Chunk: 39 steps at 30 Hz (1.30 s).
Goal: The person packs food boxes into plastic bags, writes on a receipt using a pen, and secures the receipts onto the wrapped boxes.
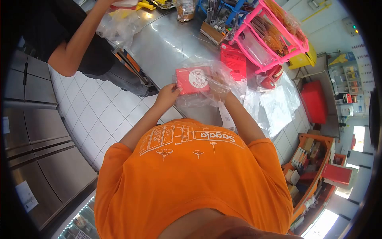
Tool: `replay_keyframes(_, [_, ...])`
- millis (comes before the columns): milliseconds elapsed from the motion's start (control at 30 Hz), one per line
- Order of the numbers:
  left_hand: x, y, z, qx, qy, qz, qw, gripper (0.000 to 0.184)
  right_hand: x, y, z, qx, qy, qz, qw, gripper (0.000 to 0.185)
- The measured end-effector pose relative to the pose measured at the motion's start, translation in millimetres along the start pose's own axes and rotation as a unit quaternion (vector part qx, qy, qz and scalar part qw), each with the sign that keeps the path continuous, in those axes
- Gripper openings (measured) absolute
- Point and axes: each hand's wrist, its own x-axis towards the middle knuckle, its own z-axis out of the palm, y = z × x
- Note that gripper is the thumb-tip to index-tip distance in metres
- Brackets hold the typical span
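A red box point(183, 82) with a round white label point(198, 78) lies in a clear plastic bag point(191, 100) above the near end of the metal table. My left hand point(172, 93) pinches the box's lower left corner, together with the bag around it. At the right side of the box, my right hand point(218, 88) is closed on the bag, its fingers partly hidden by the crinkled plastic. A white paper slip point(227, 118) with a printed code hangs below my right hand.
Beyond the bag is the metal table point(161, 49). Red packets point(233, 60), a pink rack point(260, 49) of packets and clear plastic sheets point(274, 107) are on the right. A co-worker's arm point(79, 44) reaches over the table at left, above more plastic bags point(119, 28).
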Motion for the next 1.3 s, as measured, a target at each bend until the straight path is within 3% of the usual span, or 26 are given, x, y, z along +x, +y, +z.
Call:
replay_keyframes(33, [4,-7,3,-0.001,0.001,0.008,1.000,0.046,4,0,1,-0.017,0.034,-0.018,0.999,0.080])
replay_keyframes(133, [2,-19,4,-0.048,0.044,0.012,0.998,0.045,6,-4,-6,0.108,0.024,0.055,0.992,0.087])
replay_keyframes(267, [1,-54,-2,-0.080,0.134,-0.041,0.987,0.041,33,-1,-27,0.115,-0.060,-0.042,0.991,0.091])
replay_keyframes(367, [16,-91,2,-0.119,0.175,0.009,0.977,0.039,59,-35,-65,0.157,-0.082,-0.067,0.982,0.094])
replay_keyframes(433, [29,-82,-1,-0.118,0.126,0.005,0.985,0.038,72,-38,-51,0.124,-0.081,-0.107,0.983,0.098])
replay_keyframes(500, [40,-59,-8,-0.138,0.049,-0.036,0.988,0.038,75,-32,-41,0.202,-0.058,-0.124,0.970,0.100])
replay_keyframes(600, [56,-49,-12,-0.042,-0.012,-0.045,0.998,0.037,75,-39,-59,0.211,-0.072,-0.107,0.969,0.103])
replay_keyframes(733, [64,-44,-20,-0.184,0.024,-0.090,0.978,0.030,60,-47,-48,0.154,-0.115,-0.129,0.973,0.096])
replay_keyframes(800, [68,-47,-22,-0.255,0.018,-0.118,0.960,0.028,45,-62,-47,0.127,-0.092,-0.131,0.979,0.092])
replay_keyframes(900, [67,-47,-26,-0.169,0.184,0.037,0.968,0.027,43,-77,-59,0.143,-0.078,-0.103,0.981,0.084])
replay_keyframes(1000, [12,0,-49,0.049,0.245,0.086,0.964,0.036,43,-67,-44,0.166,-0.027,-0.093,0.981,0.083])
replay_keyframes(1067, [-41,60,-61,0.113,-0.026,-0.084,0.990,0.050,48,-71,-42,0.162,-0.020,-0.068,0.984,0.081])
replay_keyframes(1133, [-76,98,-57,0.063,-0.040,-0.027,0.997,0.062,52,-76,-35,0.137,-0.028,-0.064,0.988,0.077])
replay_keyframes(1167, [-72,94,-48,0.092,0.056,0.080,0.991,0.064,54,-77,-32,0.124,-0.030,-0.061,0.990,0.076])
replay_keyframes(1233, [-59,85,-29,0.143,0.237,0.294,0.915,0.068,51,-77,-29,0.149,0.010,-0.070,0.986,0.069])
replay_keyframes(1300, [-49,102,-18,0.136,0.178,0.352,0.909,0.070,46,-76,-29,0.168,0.035,-0.079,0.982,0.064])
